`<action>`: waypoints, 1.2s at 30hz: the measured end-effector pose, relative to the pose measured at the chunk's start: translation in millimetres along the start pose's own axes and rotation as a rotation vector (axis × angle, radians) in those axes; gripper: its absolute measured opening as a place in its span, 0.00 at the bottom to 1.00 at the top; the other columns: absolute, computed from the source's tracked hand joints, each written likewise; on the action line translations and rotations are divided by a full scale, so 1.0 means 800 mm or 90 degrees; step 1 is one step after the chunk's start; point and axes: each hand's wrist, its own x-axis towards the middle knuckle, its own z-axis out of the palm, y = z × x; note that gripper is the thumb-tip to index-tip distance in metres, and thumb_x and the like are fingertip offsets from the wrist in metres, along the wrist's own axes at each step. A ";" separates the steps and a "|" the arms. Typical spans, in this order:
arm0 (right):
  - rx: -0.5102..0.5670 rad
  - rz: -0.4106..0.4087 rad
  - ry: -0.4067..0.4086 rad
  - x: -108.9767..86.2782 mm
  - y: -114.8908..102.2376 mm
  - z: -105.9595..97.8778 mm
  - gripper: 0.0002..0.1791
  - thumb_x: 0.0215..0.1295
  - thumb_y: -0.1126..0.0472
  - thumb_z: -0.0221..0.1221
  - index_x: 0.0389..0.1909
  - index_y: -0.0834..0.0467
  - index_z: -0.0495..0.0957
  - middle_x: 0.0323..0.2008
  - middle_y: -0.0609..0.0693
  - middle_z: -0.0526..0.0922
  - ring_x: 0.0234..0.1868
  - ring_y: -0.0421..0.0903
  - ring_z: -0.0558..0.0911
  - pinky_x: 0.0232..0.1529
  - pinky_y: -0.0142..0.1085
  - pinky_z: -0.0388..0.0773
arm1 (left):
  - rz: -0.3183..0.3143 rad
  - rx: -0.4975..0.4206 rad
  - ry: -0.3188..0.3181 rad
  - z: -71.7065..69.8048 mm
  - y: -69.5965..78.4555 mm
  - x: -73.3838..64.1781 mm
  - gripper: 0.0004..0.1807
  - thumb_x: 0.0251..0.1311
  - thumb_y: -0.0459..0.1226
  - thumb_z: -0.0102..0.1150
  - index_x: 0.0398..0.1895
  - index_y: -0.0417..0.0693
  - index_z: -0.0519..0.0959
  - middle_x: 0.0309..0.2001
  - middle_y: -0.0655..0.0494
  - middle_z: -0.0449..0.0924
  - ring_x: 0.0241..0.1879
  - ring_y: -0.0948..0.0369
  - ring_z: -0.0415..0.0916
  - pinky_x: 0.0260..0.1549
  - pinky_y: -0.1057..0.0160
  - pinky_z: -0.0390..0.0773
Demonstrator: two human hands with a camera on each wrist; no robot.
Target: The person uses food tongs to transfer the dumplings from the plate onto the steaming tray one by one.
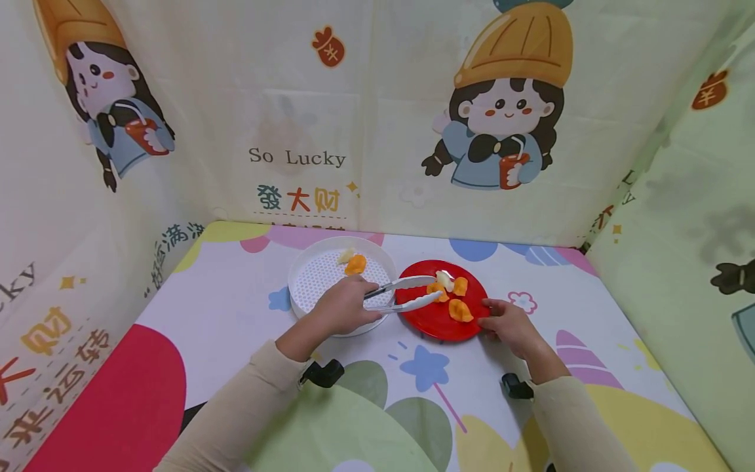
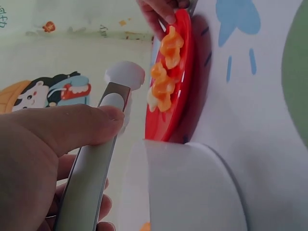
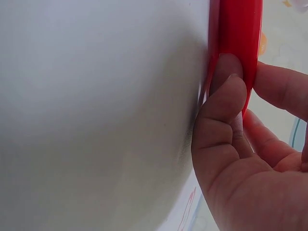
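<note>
My left hand [image 1: 345, 305] holds a pair of metal tongs [image 1: 413, 282] with white tips, its thumb lying along one arm in the left wrist view. The tongs' tips are spread apart over the red plate [image 1: 421, 322], overlapping an orange dumpling-shaped piece [image 1: 436, 290] in the head view. Two more orange pieces [image 1: 461, 311] and a white one [image 1: 445, 281] lie on that plate. At the plate's right rim, my right hand [image 1: 510, 324] pinches the edge, with thumb and fingers on opposite faces in the right wrist view.
Left of the plate stands a round white basket [image 1: 312, 282] with a perforated bottom, holding an orange piece [image 1: 356, 265] and a whitish one [image 1: 346, 255]. My left hand is over its near right rim. Patterned cloth walls [image 1: 377, 131] enclose the printed tabletop [image 1: 236, 295].
</note>
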 end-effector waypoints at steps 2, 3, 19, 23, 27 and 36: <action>0.002 -0.001 0.000 0.000 0.000 0.000 0.37 0.68 0.63 0.61 0.74 0.64 0.59 0.66 0.66 0.66 0.49 0.53 0.77 0.43 0.36 0.82 | 0.007 0.001 -0.005 0.004 0.004 0.002 0.31 0.54 0.45 0.74 0.62 0.45 0.80 0.50 0.49 0.79 0.43 0.57 0.74 0.34 0.63 0.82; 0.004 -0.001 0.000 0.000 0.000 0.000 0.37 0.68 0.63 0.61 0.74 0.63 0.59 0.66 0.66 0.66 0.48 0.53 0.77 0.43 0.36 0.82 | 0.009 0.003 -0.008 0.005 0.006 0.003 0.31 0.54 0.45 0.74 0.61 0.45 0.80 0.50 0.49 0.79 0.44 0.57 0.74 0.34 0.64 0.82; -0.004 -0.006 0.004 0.002 0.001 0.002 0.36 0.69 0.64 0.60 0.74 0.65 0.59 0.66 0.67 0.66 0.50 0.55 0.78 0.43 0.36 0.82 | 0.046 0.034 -0.038 0.025 0.031 0.030 0.32 0.49 0.45 0.77 0.60 0.47 0.82 0.47 0.52 0.80 0.41 0.60 0.72 0.26 0.70 0.78; -0.006 -0.007 0.003 0.000 0.000 0.002 0.35 0.69 0.64 0.60 0.74 0.66 0.59 0.66 0.68 0.66 0.51 0.55 0.77 0.43 0.37 0.82 | 0.047 0.040 -0.047 0.025 0.035 0.038 0.32 0.49 0.45 0.77 0.60 0.47 0.81 0.46 0.53 0.80 0.40 0.61 0.72 0.26 0.71 0.77; -0.004 -0.015 0.000 0.000 0.000 0.002 0.35 0.70 0.63 0.60 0.74 0.66 0.58 0.66 0.69 0.66 0.51 0.56 0.78 0.43 0.38 0.82 | 0.042 0.041 -0.060 0.025 0.039 0.043 0.32 0.50 0.44 0.76 0.60 0.47 0.81 0.45 0.53 0.79 0.40 0.61 0.71 0.27 0.70 0.77; -0.004 -0.012 0.004 0.002 0.002 0.002 0.36 0.69 0.63 0.60 0.74 0.65 0.59 0.67 0.67 0.66 0.52 0.56 0.77 0.44 0.37 0.82 | 0.040 0.037 -0.080 0.024 0.039 0.047 0.31 0.49 0.44 0.77 0.58 0.48 0.82 0.42 0.55 0.78 0.39 0.62 0.72 0.26 0.71 0.77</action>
